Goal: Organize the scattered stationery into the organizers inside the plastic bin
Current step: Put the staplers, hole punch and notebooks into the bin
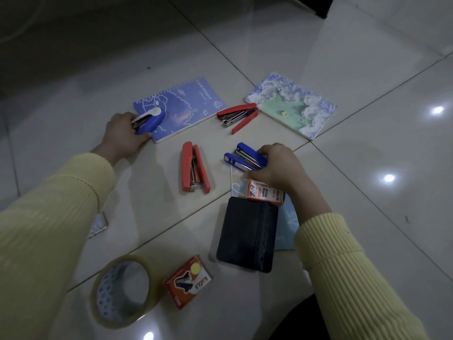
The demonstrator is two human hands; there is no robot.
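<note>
1. Clear packing-tape roll (103,300) lies nearest, on the glossy tiled floor (367,192). Just right of it sits a small orange cardboard box (187,282) printed "EAGLE".
2. Far left, the left grip (121,137) wraps around a blue-and-white stapler (149,120) that rests on a blue spiral notebook (186,106) with white line drawings.
3. At centre a red stapler (187,165) lies partly opened. Beyond it a second red stapler (236,109) is splayed wide.
4. Right of centre, the right grip (277,168) curls around a blue stapler (247,157), hinged open with its metal magazine bare. Below that hand an orange-and-white box (264,192) reads "White Board MARKER". It sits just beside a black fabric case (246,235) lying over a pale blue notebook (286,224).
5. Furthest right lies a cloud-patterned notebook (291,105).
6. Neither the plastic bin nor its organizers are in view. All the stationery seen sits on the floor, so sorting looks barely begun.
7. Risks, as I judge them:
   - The open blue stapler may snap onto fingers or shed staples when lifted.
   - The right wrist could topple the marker box.
   - Lifting the left stapler could drag the spiral notebook.
</note>
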